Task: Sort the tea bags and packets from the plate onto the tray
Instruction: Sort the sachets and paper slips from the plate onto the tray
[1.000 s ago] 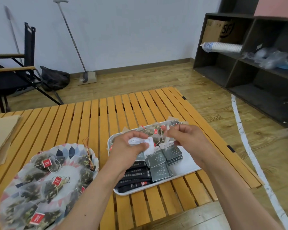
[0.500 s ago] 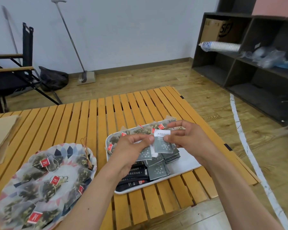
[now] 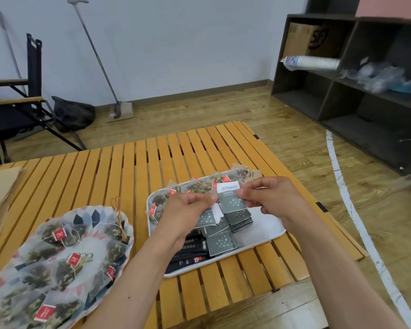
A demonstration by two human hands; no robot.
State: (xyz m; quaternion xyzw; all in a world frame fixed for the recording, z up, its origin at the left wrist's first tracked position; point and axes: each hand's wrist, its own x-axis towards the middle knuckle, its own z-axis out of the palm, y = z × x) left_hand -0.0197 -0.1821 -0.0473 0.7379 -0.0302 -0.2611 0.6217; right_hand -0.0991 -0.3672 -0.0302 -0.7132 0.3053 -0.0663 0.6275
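Both hands hold one grey packet (image 3: 233,201) just above the tray (image 3: 267,230). The right hand (image 3: 274,198) pinches its white top strip, and the left hand (image 3: 188,211) curls its fingers on the left edge. The strip has dark print, too small to read.

Under the hands, more grey packets (image 3: 220,243) lie stacked beside black packets (image 3: 191,254) with white print that I cannot read. Left of the left hand, apart from the tray, the plate (image 3: 99,216) carries tea bags (image 3: 64,269) with red tags; their white mark is not legible.

Beyond the hands the slatted surface (image 3: 176,150) is bare wood. The tray's near corner lies close to the surface's front edge. Far right, a box (image 3: 317,38) on the shelf (image 3: 342,74) reads "SF".
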